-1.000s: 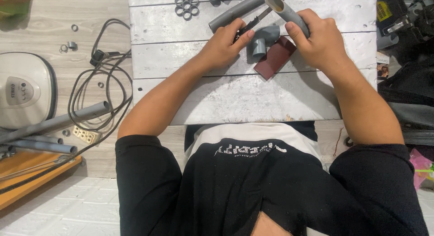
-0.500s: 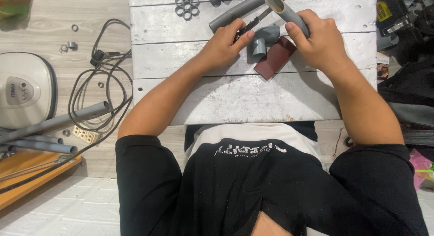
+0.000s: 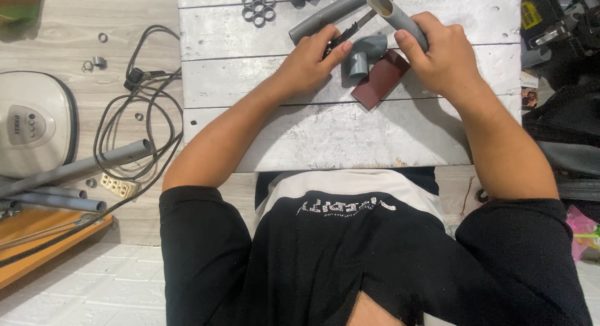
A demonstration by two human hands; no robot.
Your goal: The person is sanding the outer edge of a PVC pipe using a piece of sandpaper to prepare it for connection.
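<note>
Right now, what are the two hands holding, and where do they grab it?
The right hand grips a short grey pipe around its lower end. The left hand holds a thin dark-handled tool by its handle.

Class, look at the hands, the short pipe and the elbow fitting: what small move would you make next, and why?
Probably bring the short grey pipe down to the grey elbow fitting. The right hand holds the pipe tilted just above the elbow, its open end up and away, while the left hand rests beside the fitting on the white board.

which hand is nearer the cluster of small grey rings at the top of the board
Left. The left hand lies just below-right of the grey rings; the right hand is farther right, gripping a grey pipe.
</note>
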